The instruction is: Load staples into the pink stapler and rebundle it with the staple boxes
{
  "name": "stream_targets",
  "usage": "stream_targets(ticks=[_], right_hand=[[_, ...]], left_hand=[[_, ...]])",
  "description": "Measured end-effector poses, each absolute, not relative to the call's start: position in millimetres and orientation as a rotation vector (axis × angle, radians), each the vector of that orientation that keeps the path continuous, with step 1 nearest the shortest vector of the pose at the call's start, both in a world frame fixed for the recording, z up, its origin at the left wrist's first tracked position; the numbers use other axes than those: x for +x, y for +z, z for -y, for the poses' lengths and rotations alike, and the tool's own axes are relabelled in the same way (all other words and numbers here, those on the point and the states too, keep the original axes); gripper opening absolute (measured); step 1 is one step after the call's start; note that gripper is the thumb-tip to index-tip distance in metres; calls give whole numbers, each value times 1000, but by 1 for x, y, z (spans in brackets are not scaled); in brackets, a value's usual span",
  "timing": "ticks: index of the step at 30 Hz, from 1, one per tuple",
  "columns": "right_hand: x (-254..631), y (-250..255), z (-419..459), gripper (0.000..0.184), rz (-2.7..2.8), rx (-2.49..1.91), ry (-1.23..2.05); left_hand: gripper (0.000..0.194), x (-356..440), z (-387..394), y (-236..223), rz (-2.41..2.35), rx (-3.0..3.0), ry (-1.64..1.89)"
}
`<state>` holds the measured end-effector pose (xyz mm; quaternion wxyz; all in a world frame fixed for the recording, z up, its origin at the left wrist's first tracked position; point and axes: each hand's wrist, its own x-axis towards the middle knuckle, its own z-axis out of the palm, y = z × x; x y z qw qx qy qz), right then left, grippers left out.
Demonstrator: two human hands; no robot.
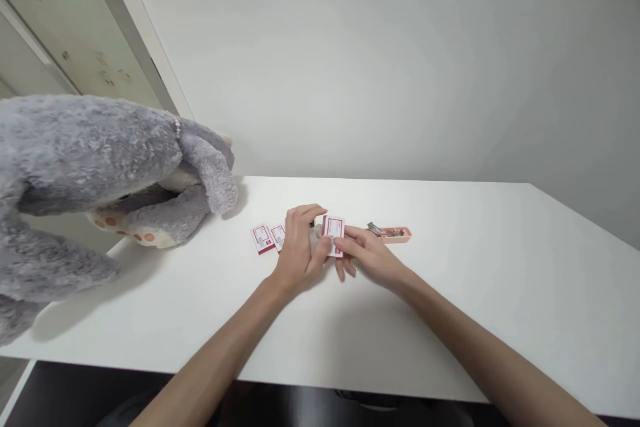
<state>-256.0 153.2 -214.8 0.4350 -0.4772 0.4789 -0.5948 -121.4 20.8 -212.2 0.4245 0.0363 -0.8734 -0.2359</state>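
- Small box (335,226): white front face with a thin red border, a darker red strip along its left edge, and a red patch near the lower end. Raised between the two hands above the white table (425,340), face turned to the viewer, roughly upright.
- Right hand (369,255): pinching the box, thumb laid on the front face, forefinger at the right edge; the lower fingers hang loosely spread beneath.
- Left hand (301,247): thumb against the lower left of the box, the other fingers arched toward its upper left corner. Cannot tell whether they press on it.
- Two matching boxes lie on the table left of the hands: outer box (262,239), in full view, with a red lower edge; inner box (277,234), partly covered by the left hand.
- Pink stapler (399,235): on the table just beyond the right hand, metal part raised; its near end is hidden by that hand.
- Print on all boxes: too small to read. The held box's back is out of sight, and thumbs cover part of its front.
- Grey plush toy (90,147): at left, cut off by the picture's edge.
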Motion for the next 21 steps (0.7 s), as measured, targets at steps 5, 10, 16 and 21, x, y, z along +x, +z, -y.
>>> stream_targets(ticks=[5,10,16,21], right_hand=[[-266,-222,-154,35,-909,-1036,-1439],[-268,-227,-152,42,-920,-1000,-1479],[-268,-225,-151,43,-939,-937,-1537],[-268,-223,-152,41,-938,-949,-1530]], left_hand=[[36,-122,-32,-200,2084,163,-1256],[40,-124,-31,-193,1938,123,-1701],[38,-131,-21,-195,1492,253,-1898],[35,-132,-20,-190,1341,325,-1920]])
